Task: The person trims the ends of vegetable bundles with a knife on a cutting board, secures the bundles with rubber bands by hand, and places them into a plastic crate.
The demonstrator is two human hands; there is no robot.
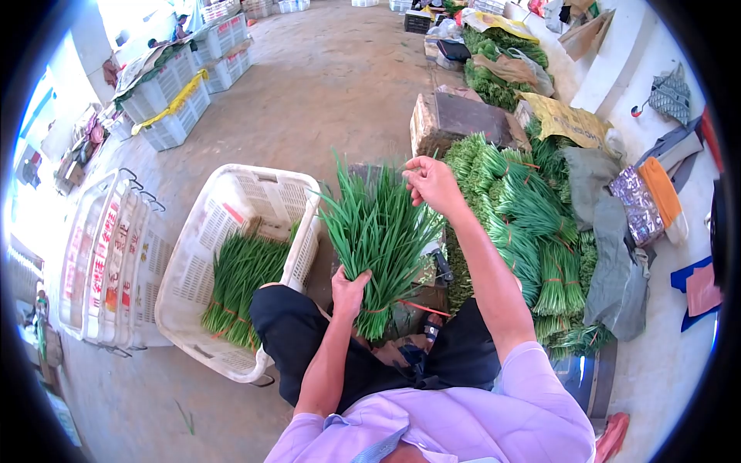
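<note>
A bunch of green garlic chives (pixel 377 231) stands over my lap, leaf tips pointing away from me. My left hand (pixel 351 292) is closed around its lower left side. Near the stem ends a reddish band (pixel 377 310) circles the bunch, and an orange-red strip (pixel 423 308) trails to the right. Raised by the leaf tips at the upper right, my right hand (pixel 432 184) has its fingers pinched together; what they hold, if anything, is too small to make out. Left of my knee, a white plastic crate (pixel 181 289) contains more banded chive bunches (pixel 245 282).
Many chive bunches (pixel 532 208) are piled at my right, partly under grey cloth (pixel 617 270) and a yellow sack (pixel 567 122). Stacked white crates (pixel 108 262) stand at the far left. Ahead are a cardboard box (pixel 428 123) and crates with a yellow strap (pixel 174 104).
</note>
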